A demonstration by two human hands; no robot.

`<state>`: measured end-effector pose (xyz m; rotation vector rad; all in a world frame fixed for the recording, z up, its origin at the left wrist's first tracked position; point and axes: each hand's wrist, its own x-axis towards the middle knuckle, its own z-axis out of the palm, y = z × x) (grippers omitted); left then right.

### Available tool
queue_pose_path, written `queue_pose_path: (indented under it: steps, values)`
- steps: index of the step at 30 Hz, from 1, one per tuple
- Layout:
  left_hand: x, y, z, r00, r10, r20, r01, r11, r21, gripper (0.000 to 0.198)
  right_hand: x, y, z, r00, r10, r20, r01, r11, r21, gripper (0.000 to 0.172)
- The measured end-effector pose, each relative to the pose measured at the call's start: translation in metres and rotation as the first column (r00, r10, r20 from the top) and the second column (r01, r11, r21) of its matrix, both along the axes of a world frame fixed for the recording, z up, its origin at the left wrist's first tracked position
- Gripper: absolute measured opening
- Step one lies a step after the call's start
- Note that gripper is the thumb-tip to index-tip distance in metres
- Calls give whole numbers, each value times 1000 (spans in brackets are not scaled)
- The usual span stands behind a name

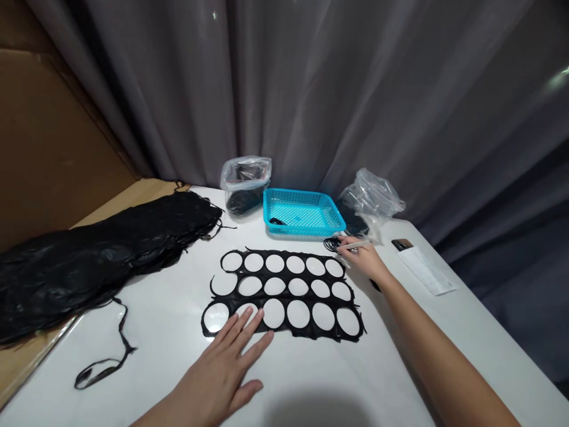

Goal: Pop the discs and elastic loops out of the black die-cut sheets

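Observation:
A thin black sheet (284,299) lies flat on the white table, cut through with three rows of large round holes. My left hand (231,356) rests palm down with its fingers spread, their tips on the sheet's lower left edge. Beyond the sheet's upper right corner, my right hand (360,256) is closed around a pale, thin, pen-like stick (357,244). Its fingertips are at a small bunch of thin black rings (331,244); whether they grip any ring I cannot tell.
A blue perforated basket (304,229) holds a few black rings. Beside it stand a clear plastic tub (246,187) with black contents and a crumpled clear bag (373,196). A black sheet pile (98,249) lies left, a black scrap (120,350) nearer, and a white packet (427,270) right.

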<state>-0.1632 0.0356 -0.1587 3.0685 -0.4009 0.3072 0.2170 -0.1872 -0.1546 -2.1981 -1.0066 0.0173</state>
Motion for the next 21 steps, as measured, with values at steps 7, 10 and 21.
queue_pose_path:
  steps: [7, 10, 21]
  values:
    - [-13, 25, 10, 1000, -5, 0, 5, 996, 90, 68, -4, -7, 3, 992, 35, 125, -45, 996, 74, 23]
    - [-13, 26, 12, 1000, -5, 18, 3, 996, 86, 66, -17, -2, 8, 994, -46, 97, 29, 984, 176, 25]
    - [14, -19, -1, 998, 7, 57, -7, 1000, -12, 56, -189, 20, 8, 814, 335, -475, -246, 939, 241, 19]
